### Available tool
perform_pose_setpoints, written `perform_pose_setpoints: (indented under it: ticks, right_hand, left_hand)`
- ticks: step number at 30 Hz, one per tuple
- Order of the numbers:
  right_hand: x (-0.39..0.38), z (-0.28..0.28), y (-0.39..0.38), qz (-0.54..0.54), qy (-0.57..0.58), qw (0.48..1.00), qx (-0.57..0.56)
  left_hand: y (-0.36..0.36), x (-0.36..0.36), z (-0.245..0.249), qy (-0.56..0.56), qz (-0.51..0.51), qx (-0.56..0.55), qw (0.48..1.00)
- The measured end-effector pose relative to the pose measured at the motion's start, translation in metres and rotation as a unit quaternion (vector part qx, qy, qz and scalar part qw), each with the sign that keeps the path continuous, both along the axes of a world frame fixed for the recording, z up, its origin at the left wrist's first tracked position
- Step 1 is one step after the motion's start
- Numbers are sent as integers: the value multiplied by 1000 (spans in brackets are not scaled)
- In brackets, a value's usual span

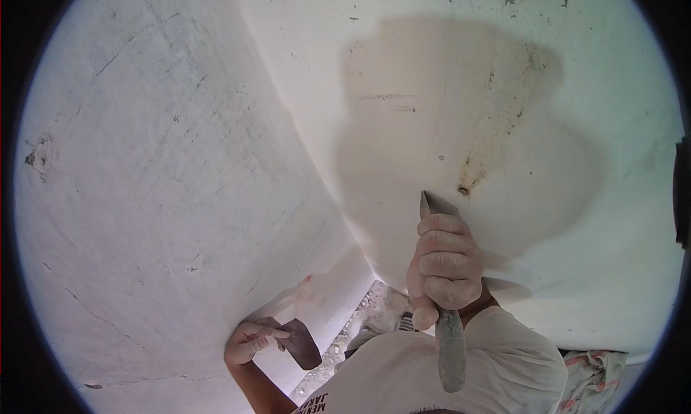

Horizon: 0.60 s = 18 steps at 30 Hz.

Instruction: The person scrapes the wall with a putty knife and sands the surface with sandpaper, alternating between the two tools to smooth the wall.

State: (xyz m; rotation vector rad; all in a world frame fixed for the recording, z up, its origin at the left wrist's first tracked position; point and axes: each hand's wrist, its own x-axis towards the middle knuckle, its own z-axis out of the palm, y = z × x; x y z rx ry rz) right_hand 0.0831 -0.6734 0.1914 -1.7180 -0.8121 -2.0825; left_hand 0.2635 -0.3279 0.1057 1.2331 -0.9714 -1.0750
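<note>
My right hand [448, 263], dusted with white, is closed in a fist around a putty knife [451, 349]. The knife's worn grey handle points down toward my chest, and its metal blade juts out above my fingers close to the white wall [403, 147]. Lower left, my left hand [253, 338] pinches a dark, flat, roughly rectangular scraper blade [302, 344] between thumb and fingers. This hand is right beside the left wall [180, 219]. Just right of the knife's tip is a small rusty hole [463, 191] with a brown stain running from it.
The two walls meet in a corner running down to a rubble-strewn floor [381, 299]. Cracks and a chipped patch [41, 155] mark the left wall. A crumpled cloth or sack [594, 378] lies lower right. My shadow falls over the wall ahead.
</note>
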Motion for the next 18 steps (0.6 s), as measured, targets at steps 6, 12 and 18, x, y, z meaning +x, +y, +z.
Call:
perform_pose_setpoints:
  ticks: [6,12,18]
  right_hand:
    - [-15,-17,2,-18,27,999,11]
    - [1,7,5,-18,-13,1000,11]
    - [-3,-7,4,-12,-31,999,32]
  left_hand:
    - [-3,0,4,-10,-7,-1,1000]
    - [-3,-4,3,-10,20,2,1000]
    - [-2,-1,6,-12,-3,-3,1000]
